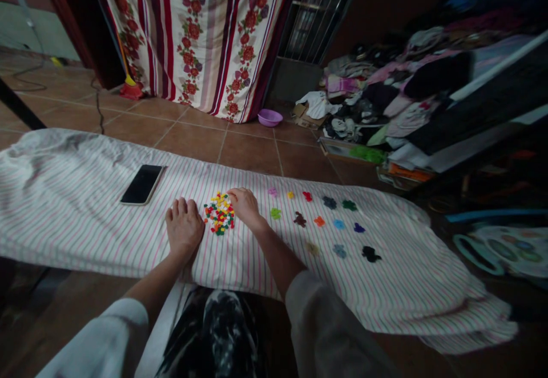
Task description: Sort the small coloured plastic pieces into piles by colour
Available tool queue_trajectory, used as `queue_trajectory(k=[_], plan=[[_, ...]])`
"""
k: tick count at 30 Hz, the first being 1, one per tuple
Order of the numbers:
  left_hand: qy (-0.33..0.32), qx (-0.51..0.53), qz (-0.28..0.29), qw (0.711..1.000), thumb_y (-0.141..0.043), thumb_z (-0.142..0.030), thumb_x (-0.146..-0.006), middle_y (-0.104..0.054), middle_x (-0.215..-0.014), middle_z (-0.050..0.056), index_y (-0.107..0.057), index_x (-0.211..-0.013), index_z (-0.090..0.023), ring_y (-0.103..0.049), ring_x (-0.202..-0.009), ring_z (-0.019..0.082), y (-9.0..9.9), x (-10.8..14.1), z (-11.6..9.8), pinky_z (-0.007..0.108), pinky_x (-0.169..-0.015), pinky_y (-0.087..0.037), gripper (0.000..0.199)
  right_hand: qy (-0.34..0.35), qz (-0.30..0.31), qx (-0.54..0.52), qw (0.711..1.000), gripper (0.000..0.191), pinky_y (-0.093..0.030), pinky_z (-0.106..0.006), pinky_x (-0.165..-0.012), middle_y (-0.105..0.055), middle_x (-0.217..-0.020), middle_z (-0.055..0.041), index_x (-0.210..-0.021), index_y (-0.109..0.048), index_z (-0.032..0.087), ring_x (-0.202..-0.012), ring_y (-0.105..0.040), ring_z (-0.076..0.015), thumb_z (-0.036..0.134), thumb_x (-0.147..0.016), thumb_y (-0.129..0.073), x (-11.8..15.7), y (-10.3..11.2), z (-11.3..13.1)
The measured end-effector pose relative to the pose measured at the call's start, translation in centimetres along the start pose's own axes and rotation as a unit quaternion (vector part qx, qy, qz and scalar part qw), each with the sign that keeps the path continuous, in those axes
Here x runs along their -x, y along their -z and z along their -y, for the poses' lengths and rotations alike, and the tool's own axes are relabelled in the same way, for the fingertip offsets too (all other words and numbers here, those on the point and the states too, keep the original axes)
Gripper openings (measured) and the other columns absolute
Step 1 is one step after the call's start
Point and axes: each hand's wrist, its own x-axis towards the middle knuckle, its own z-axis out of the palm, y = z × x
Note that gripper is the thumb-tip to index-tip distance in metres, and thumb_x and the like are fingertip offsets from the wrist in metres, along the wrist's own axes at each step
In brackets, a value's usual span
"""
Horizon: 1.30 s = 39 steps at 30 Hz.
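Note:
A pile of small mixed pieces [220,218] in red, yellow, green, white and orange lies on the striped cloth [107,235]. My left hand [184,224] rests flat just left of the pile, palm down with its fingers stretched out. At the pile's upper right edge is my right hand [244,204], fingers curled together at the pieces; whatever lies between the fingertips is too small to make out. Right of it sit several little single-colour heaps, among them a lime green heap [275,213], a brown heap [299,218], a red heap [307,196] and a black heap [370,254].
Left of my hands lies a phone [142,184], dark screen up. Beyond the cloth-covered surface, a purple basin [270,117] stands on the tiled floor near a floral curtain [192,41]. A heap of clothes [385,81] fills the back right.

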Motion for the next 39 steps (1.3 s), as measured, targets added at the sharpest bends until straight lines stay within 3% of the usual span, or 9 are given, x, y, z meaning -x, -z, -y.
queue_trajectory(k=[8, 18, 24, 31, 35, 39], plan=[[-0.009, -0.003, -0.011, 1.000, -0.031, -0.026, -0.092, -0.055, -0.133, 0.018, -0.057, -0.113, -0.015, -0.045, -0.128, 0.031, 0.0, 0.1, 0.0, 0.044, -0.102, -0.035, 0.035, -0.055, -0.003, -0.069, 0.996, 0.028, -0.044, -0.026, -0.083, -0.068, -0.105, -0.0041, -0.105, -0.072, 0.026, -0.095, -0.061, -0.0169, 0.023, -0.095, -0.045, 1.1, 0.6, -0.5], [-0.016, 0.010, -0.006, 1.000, -0.029, -0.028, -0.091, -0.057, -0.122, 0.018, -0.057, -0.107, -0.015, -0.046, -0.124, 0.031, 0.0, 0.1, 0.2, 0.044, -0.097, -0.037, 0.035, -0.028, -0.038, -0.107, 0.993, 0.026, -0.045, -0.025, -0.089, -0.068, -0.104, -0.0030, -0.100, -0.071, 0.024, -0.097, -0.061, -0.0149, 0.017, -0.093, -0.047, 3.0, 1.2, -2.4], [-0.015, 0.004, 0.010, 1.000, -0.025, -0.030, -0.093, -0.056, -0.123, 0.017, -0.057, -0.108, -0.015, -0.045, -0.123, 0.031, 0.3, 0.1, 0.1, 0.043, -0.096, -0.036, 0.037, -0.024, -0.109, -0.112, 0.987, 0.028, -0.047, -0.028, -0.090, -0.070, -0.097, -0.0052, -0.095, -0.073, 0.020, -0.096, -0.063, -0.0164, 0.007, -0.087, -0.048, 3.4, 2.8, -6.5], [-0.022, -0.008, 0.020, 1.000, -0.024, -0.029, -0.094, -0.055, -0.122, 0.017, -0.056, -0.109, -0.014, -0.044, -0.124, 0.030, 0.8, 0.3, -0.1, 0.041, -0.096, -0.034, 0.038, -0.134, -0.190, -0.065, 0.970, 0.027, -0.049, -0.030, -0.089, -0.072, -0.097, -0.0065, -0.094, -0.073, 0.018, -0.092, -0.065, -0.0178, 0.007, -0.081, -0.053, 3.2, 6.9, -13.5], [-0.027, -0.023, 0.018, 0.999, -0.026, -0.030, -0.094, -0.056, -0.122, 0.016, -0.055, -0.110, -0.014, -0.045, -0.123, 0.031, 0.8, 0.2, 0.0, 0.041, -0.096, -0.034, 0.037, -0.195, -0.171, -0.019, 0.965, 0.029, -0.048, -0.029, -0.089, -0.074, -0.101, -0.0070, -0.102, -0.073, 0.018, -0.093, -0.067, -0.0179, 0.011, -0.084, -0.053, 3.0, 8.5, -15.9], [-0.029, -0.031, 0.015, 0.999, -0.028, -0.030, -0.093, -0.055, -0.125, 0.016, -0.055, -0.111, -0.014, -0.045, -0.125, 0.031, 0.5, 0.2, 0.0, 0.041, -0.097, -0.034, 0.036, -0.229, -0.130, 0.012, 0.965, 0.029, -0.047, -0.026, -0.091, -0.074, -0.106, -0.0070, -0.103, -0.074, 0.018, -0.100, -0.066, -0.0180, 0.011, -0.086, -0.051, 2.4, 8.7, -16.7]])
